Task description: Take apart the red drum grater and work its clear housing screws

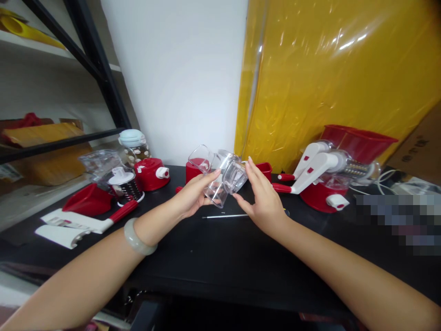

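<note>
A clear plastic grater housing [220, 181] is held tilted above the black table [206, 262]. My left hand [196, 191] grips it from the left, thumb on its top and fingers underneath. On the other side, my right hand [263, 197] has thumb and fingertips against the round end of the housing. Below and behind the hands lies a screwdriver [225, 216], its handle mostly hidden by my right hand. A red base [195, 171] stands behind my left hand, partly covered by the clear part.
On the left are a red base with a white knob [151, 174], a drum grater [126, 186], a red hopper [87, 200] and a white crank [82, 220]. Assembled rotary graters [330, 170] stand at right, beside cables [382, 181]. A metal shelf frame [93, 59] borders the left.
</note>
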`<state>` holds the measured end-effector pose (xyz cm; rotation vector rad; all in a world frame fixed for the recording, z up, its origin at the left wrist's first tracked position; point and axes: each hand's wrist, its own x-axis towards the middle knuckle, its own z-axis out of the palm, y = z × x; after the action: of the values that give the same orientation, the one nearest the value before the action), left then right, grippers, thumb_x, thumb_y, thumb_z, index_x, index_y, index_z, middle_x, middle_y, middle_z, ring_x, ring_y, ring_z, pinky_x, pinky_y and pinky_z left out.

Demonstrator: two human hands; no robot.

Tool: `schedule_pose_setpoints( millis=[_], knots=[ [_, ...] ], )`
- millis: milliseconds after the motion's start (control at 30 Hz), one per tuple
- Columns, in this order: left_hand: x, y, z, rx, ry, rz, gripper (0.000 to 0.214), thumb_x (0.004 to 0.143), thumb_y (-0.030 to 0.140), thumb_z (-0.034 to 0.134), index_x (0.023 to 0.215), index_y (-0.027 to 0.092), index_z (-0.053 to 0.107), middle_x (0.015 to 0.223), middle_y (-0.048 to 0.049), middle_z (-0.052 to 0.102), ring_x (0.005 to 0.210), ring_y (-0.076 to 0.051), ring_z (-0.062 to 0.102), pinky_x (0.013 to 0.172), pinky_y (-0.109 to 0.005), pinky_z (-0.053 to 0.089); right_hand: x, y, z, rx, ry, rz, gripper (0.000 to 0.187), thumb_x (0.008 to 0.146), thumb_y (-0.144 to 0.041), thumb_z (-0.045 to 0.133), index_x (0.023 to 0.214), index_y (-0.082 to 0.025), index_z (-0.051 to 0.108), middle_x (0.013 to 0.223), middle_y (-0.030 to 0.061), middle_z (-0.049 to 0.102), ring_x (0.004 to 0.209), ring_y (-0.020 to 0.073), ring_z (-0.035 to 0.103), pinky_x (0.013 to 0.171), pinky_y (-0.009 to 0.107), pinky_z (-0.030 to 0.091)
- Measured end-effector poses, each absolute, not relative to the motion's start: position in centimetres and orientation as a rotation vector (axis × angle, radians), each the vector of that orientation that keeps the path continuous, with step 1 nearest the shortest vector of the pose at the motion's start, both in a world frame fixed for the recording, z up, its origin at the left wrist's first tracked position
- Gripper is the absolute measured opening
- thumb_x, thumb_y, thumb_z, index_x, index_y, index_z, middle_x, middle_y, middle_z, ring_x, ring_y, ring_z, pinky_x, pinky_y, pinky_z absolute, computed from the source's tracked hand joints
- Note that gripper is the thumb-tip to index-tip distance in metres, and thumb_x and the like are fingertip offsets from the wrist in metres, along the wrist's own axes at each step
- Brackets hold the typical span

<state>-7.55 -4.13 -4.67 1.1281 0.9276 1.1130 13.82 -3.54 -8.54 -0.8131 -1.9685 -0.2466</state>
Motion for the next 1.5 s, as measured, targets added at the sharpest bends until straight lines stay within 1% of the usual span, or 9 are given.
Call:
schedule_pose_setpoints(
  millis=[167, 300, 433, 700, 1100, 1200, 1333, 1400, 1500],
  knots=[
    [-7.3, -4.4, -4.5, 1.115, 0.935, 1.109, 0.05, 0.077, 0.06, 0.082, 0.103, 0.019, 0.074, 0.095, -0.0062, 0.069, 0.084, -0.018, 0.065, 0.068, -0.03, 0.062, 13.9, -3.5, -8.7, -0.801, -1.969, -0.266, 0.09, 0.098, -0.032, 0.061, 0.167, -0.035, 0.004, 0.167, 0.0115, 0.037, 0.149, 0.0323, 0.044, 0.118, 0.055, 0.046],
    [-7.3, -4.3, -4.5, 1.101, 0.928, 1.108, 0.049, 0.074, 0.059, 0.084, 0.099, 0.018, 0.074, 0.09, -0.0051, 0.067, 0.083, -0.018, 0.064, 0.069, -0.031, 0.062, 13.9, -3.4, -8.7, -0.8, -1.976, -0.218, 0.089, 0.098, -0.03, 0.06, 0.167, -0.036, 0.003, 0.17, 0.0101, 0.031, 0.151, 0.0322, 0.041, 0.12, 0.055, 0.043],
    [-7.5, -4.1, -4.6, 1.119, 0.907, 1.087, 0.045, 0.076, 0.057, 0.084, 0.099, 0.019, 0.074, 0.09, -0.0053, 0.068, 0.087, -0.019, 0.064, 0.071, -0.033, 0.062, 13.9, -3.2, -8.9, -0.841, -1.984, -0.204, 0.089, 0.097, -0.03, 0.061, 0.167, -0.031, 0.007, 0.17, 0.0136, 0.032, 0.151, 0.0329, 0.04, 0.118, 0.056, 0.045],
    [-7.3, -4.3, -4.4, 1.14, 0.934, 1.062, 0.046, 0.074, 0.058, 0.084, 0.098, 0.02, 0.076, 0.091, -0.0053, 0.069, 0.086, -0.019, 0.063, 0.072, -0.033, 0.062, 13.4, -3.2, -9.1, -0.932, -1.962, -0.27, 0.086, 0.091, -0.028, 0.062, 0.165, -0.02, 0.02, 0.163, 0.0201, 0.042, 0.148, 0.0362, 0.045, 0.116, 0.059, 0.046],
    [-7.1, -4.5, -4.5, 1.113, 0.954, 1.037, 0.046, 0.079, 0.058, 0.081, 0.104, 0.02, 0.075, 0.097, -0.0063, 0.074, 0.096, -0.022, 0.068, 0.08, -0.036, 0.061, 12.6, -3.5, -9.8, -0.979, -1.958, -0.417, 0.086, 0.09, -0.021, 0.056, 0.164, -0.012, 0.013, 0.161, 0.0291, 0.04, 0.146, 0.0386, 0.046, 0.109, 0.059, 0.05],
    [-7.0, -4.6, -4.6, 1.109, 0.957, 1.039, 0.047, 0.079, 0.059, 0.08, 0.104, 0.019, 0.074, 0.095, -0.0061, 0.073, 0.094, -0.021, 0.067, 0.08, -0.035, 0.061, 12.6, -3.4, -9.8, -0.99, -1.939, -0.413, 0.086, 0.09, -0.018, 0.054, 0.165, -0.013, 0.012, 0.162, 0.028, 0.038, 0.147, 0.0386, 0.045, 0.11, 0.06, 0.05],
    [-7.0, -4.5, -5.0, 1.109, 0.977, 1.028, 0.048, 0.077, 0.06, 0.081, 0.102, 0.019, 0.075, 0.093, -0.006, 0.071, 0.091, -0.021, 0.066, 0.076, -0.035, 0.062, 13.2, -2.9, -9.3, -0.965, -1.935, -0.307, 0.081, 0.093, -0.012, 0.043, 0.166, -0.018, 0.01, 0.16, 0.0229, 0.045, 0.142, 0.0336, 0.052, 0.112, 0.058, 0.049],
    [-6.9, -4.4, -5.1, 1.108, 0.957, 1.021, 0.047, 0.078, 0.06, 0.08, 0.103, 0.021, 0.074, 0.091, -0.0055, 0.07, 0.09, -0.02, 0.066, 0.074, -0.034, 0.062, 13.5, -2.8, -9.1, -0.928, -1.951, -0.249, 0.08, 0.094, -0.012, 0.042, 0.167, -0.019, 0.008, 0.162, 0.0216, 0.042, 0.146, 0.0328, 0.047, 0.116, 0.059, 0.045],
    [-7.0, -4.3, -5.1, 1.12, 0.933, 1.027, 0.044, 0.08, 0.059, 0.078, 0.1, 0.021, 0.074, 0.088, -0.005, 0.068, 0.087, -0.02, 0.065, 0.073, -0.034, 0.062, 13.8, -3.0, -8.7, -0.867, -1.977, -0.18, 0.082, 0.096, -0.017, 0.044, 0.167, -0.021, 0.004, 0.169, 0.0188, 0.031, 0.154, 0.0326, 0.035, 0.122, 0.061, 0.038]
  ],
)
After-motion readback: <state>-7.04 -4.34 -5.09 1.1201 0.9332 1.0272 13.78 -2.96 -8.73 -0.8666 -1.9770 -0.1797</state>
